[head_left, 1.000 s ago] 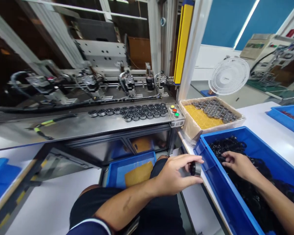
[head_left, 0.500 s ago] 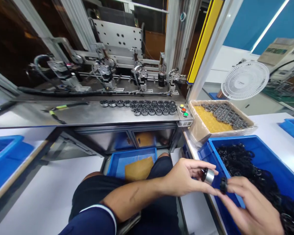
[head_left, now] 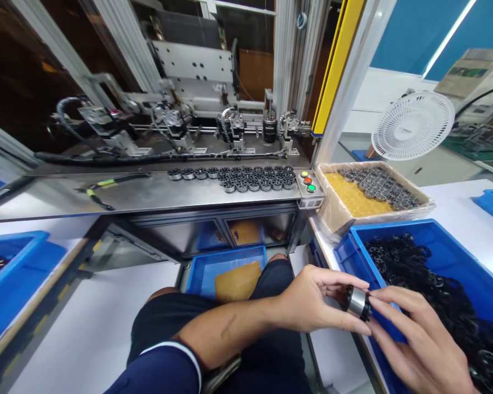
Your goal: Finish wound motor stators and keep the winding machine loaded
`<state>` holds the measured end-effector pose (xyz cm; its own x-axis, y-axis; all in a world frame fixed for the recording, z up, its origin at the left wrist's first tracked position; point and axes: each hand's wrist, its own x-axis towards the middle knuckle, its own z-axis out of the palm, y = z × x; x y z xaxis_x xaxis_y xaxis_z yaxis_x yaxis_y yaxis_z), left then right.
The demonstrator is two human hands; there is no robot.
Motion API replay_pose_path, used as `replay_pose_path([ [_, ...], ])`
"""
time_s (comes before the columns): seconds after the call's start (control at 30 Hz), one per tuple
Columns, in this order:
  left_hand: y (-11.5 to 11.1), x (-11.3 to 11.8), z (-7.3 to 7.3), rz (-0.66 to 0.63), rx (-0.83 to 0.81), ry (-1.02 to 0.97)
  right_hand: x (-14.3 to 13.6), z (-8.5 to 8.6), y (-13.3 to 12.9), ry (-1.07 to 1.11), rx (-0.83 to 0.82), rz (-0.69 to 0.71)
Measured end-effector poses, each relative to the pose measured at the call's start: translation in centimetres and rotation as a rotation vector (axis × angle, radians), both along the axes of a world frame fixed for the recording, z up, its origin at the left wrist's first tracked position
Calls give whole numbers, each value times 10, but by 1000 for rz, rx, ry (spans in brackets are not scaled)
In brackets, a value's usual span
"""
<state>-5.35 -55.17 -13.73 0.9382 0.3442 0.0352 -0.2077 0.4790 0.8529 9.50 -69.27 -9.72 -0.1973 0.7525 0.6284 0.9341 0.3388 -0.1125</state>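
My left hand (head_left: 312, 301) pinches a silver stator core (head_left: 357, 302) between thumb and fingers, over the near edge of the blue bin. Black plastic shows at the core's left end. Against its right end sits a black plastic ring (head_left: 368, 310), and my right hand (head_left: 419, 334) has thumb and fingertips closed on that ring. Part of the core's left side is hidden in my left hand. Below and beside the right hand, the blue bin (head_left: 388, 223) holds a heap of similar black plastic rings (head_left: 431, 284).
Rows of stator cores (head_left: 257, 179) stand on the steel ledge (head_left: 156, 192), left of a button box (head_left: 311, 189). A lined carton (head_left: 337, 210) holds more parts. Cutters (head_left: 101, 191) lie on the ledge. Behind stands a machine (head_left: 197, 71); a fan (head_left: 413, 126) is at right.
The black ring in my right hand has moved left, from apart to up against the stator core's end. My left hand keeps its hold on the core.
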Motion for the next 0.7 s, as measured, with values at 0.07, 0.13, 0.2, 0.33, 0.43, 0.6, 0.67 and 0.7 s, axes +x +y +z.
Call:
replay_pose_path([
  [0.07, 0, 1, 0, -23, -46, 2, -1, 1, 0, -17, 25, 7],
  [0.13, 0, 2, -1, -56, -95, -4, -2, 1, 0, -28, 43, 9],
  [0.2, 1, 2, -2, -85, -122, -8, -3, 1, 0, -37, 49, 21],
  [0.33, 3, 1, -3, -85, -85, 12, -4, 6, 1, 40, 15, -3],
  [0.43, 3, -1, -2, -77, -64, 36, -5, 11, 3, 43, 2, -16],
  [0.6, 5, -2, -2, -90, -65, 71, -3, 11, 1, -26, -16, 32],
  [0.67, 5, -2, -2, -96, -79, 72, -2, 7, -1, -32, -34, 37],
  [0.7, 5, -1, -3, -100, -81, 72, -2, 5, -2, -40, -31, 38],
])
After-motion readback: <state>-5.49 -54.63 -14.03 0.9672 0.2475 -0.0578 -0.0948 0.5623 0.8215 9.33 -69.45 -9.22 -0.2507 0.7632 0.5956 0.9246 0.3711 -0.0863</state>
